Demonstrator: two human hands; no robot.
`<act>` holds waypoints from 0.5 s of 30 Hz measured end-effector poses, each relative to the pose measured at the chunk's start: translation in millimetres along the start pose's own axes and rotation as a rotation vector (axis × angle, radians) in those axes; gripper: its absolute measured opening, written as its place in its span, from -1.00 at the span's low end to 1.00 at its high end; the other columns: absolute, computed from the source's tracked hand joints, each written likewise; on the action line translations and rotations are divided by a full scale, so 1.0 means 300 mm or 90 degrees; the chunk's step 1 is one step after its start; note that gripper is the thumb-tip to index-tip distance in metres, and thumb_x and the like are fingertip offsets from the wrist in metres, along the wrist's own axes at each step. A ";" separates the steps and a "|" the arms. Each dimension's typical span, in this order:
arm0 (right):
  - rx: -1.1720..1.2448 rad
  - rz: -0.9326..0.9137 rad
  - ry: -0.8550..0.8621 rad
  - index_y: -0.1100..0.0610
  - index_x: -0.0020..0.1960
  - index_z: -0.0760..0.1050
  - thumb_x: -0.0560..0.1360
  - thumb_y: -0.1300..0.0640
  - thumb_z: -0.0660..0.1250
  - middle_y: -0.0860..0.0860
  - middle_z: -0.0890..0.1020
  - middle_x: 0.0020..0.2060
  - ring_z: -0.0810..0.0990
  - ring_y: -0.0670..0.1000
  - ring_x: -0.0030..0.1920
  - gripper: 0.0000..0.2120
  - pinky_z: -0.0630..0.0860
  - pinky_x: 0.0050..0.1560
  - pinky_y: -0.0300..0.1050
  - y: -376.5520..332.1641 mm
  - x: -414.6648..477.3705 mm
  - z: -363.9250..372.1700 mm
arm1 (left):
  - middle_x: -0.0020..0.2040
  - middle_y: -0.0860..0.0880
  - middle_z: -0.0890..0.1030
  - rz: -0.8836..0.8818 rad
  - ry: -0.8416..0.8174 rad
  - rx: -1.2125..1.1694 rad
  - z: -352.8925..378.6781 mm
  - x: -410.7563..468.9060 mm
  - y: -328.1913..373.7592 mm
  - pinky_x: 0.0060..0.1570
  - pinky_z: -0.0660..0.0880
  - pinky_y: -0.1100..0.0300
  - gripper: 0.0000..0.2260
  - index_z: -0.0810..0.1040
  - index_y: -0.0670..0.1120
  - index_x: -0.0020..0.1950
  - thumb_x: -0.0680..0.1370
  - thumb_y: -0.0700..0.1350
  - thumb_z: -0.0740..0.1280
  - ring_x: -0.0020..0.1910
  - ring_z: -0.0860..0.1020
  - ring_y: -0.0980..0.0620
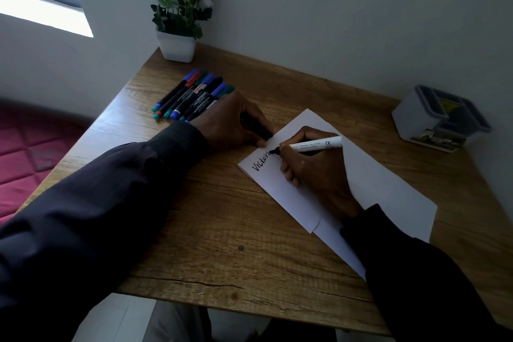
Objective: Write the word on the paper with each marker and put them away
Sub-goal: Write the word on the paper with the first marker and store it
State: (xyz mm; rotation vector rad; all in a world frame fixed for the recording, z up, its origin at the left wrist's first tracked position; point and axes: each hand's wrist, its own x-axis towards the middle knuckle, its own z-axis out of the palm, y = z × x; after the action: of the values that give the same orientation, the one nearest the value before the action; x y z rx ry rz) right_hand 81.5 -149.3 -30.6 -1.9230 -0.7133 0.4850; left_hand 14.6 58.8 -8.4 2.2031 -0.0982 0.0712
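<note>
- Head view: right hand (313,172) pinching white marker (311,144), tip on paper (374,183) nr its top-left corner, mid-word.
- Left hand (230,122) curled round dark cap (261,130), just beside paper edge, not pinning it; sheet could slide, smearing wet ink.

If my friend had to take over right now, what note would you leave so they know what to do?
Right hand holds the white marker, tip on the paper, mid-word: "Victori" so far.
Left hand grips what looks like its black cap at the paper's left edge.
Other markers lie bunched at the table's far left; grey box sits far right.
Left to do: finish the word, cap the marker, repeat with each other marker, put them away.
</note>
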 end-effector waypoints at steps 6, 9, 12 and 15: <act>0.015 0.040 0.102 0.23 -0.17 0.55 0.49 0.06 0.48 0.04 0.63 -0.40 0.58 -0.13 -0.54 -0.76 0.49 -0.50 -0.33 0.005 0.001 0.020 | -0.03 0.22 0.60 0.000 0.005 0.009 0.001 0.000 -0.001 -0.04 0.48 0.54 -0.75 0.60 0.12 -0.03 0.46 -0.23 0.47 0.01 0.55 0.41; -0.050 -0.014 0.117 0.09 -0.19 0.55 0.56 0.15 0.42 0.01 0.62 -0.46 0.59 -0.08 -0.51 -0.84 0.53 -0.46 -0.23 -0.023 -0.032 0.023 | -0.03 0.22 0.60 0.001 0.005 0.009 0.001 -0.001 -0.002 -0.04 0.47 0.54 -0.75 0.60 0.13 -0.03 0.46 -0.23 0.47 0.01 0.55 0.42; -0.037 0.069 0.105 0.16 -0.27 0.54 0.58 0.13 0.41 -0.07 0.60 -0.55 0.56 -0.13 -0.57 -0.74 0.47 -0.51 -0.32 -0.006 -0.001 0.018 | 0.00 0.19 0.63 0.003 0.000 0.000 0.003 0.000 -0.004 0.00 0.49 0.50 -0.78 0.63 0.08 0.01 0.46 -0.22 0.47 0.06 0.57 0.34; 0.049 0.089 0.099 0.22 -0.27 0.53 0.60 0.21 0.37 -0.09 0.62 -0.53 0.56 -0.14 -0.57 -0.73 0.48 -0.51 -0.35 -0.009 -0.003 0.021 | 0.00 0.19 0.62 0.000 -0.004 0.004 0.003 0.003 -0.005 0.00 0.49 0.51 -0.77 0.62 0.09 0.01 0.47 -0.22 0.47 0.08 0.57 0.32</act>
State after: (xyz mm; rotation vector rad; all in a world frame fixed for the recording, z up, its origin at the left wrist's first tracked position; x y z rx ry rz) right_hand 76.2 -144.8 -31.0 -1.9218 -0.4550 0.4363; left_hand 15.6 58.9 -10.0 2.2091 -0.1009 0.0641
